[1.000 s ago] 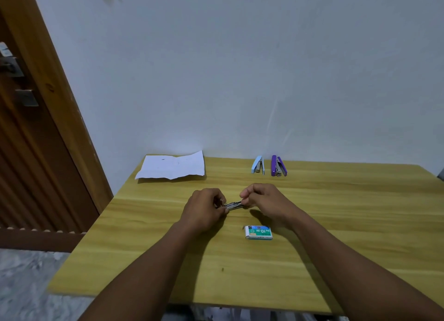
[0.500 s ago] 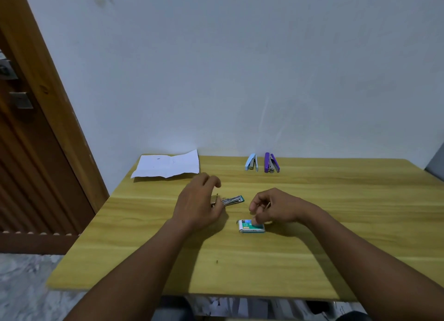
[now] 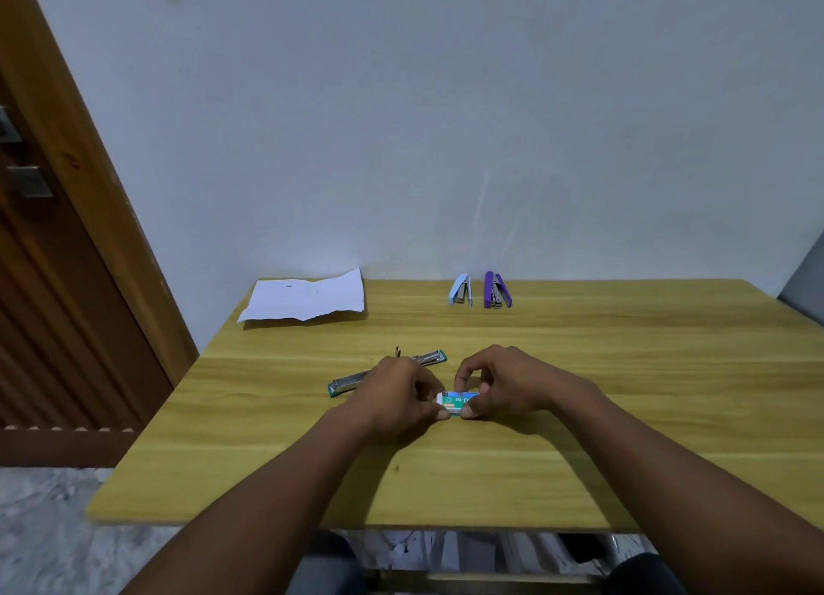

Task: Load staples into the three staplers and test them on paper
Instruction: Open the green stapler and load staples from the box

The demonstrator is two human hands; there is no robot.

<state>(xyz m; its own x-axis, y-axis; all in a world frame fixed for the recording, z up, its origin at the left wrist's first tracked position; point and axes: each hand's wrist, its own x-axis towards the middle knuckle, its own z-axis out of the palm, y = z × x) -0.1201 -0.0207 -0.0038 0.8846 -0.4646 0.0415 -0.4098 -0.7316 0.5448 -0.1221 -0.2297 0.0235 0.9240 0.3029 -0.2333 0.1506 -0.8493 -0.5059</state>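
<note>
Left hand (image 3: 397, 398) off green stapler (image 3: 430, 357), now joined right hand (image 3: 504, 385) on staple box (image 3: 457, 402). Stapler lies opened flat on table (image 3: 624, 416), just behind left knuckles.

Risk, as I judge it: small box tugged open too hard, staple strips spill or snap; left wrist could knock open stapler.

Both hands curled, fingertips pinching box, one hand at each end. Blue stapler (image 3: 460, 289), purple stapler (image 3: 497, 290) and paper (image 3: 307, 299) sit by far edge, well apart.
</note>
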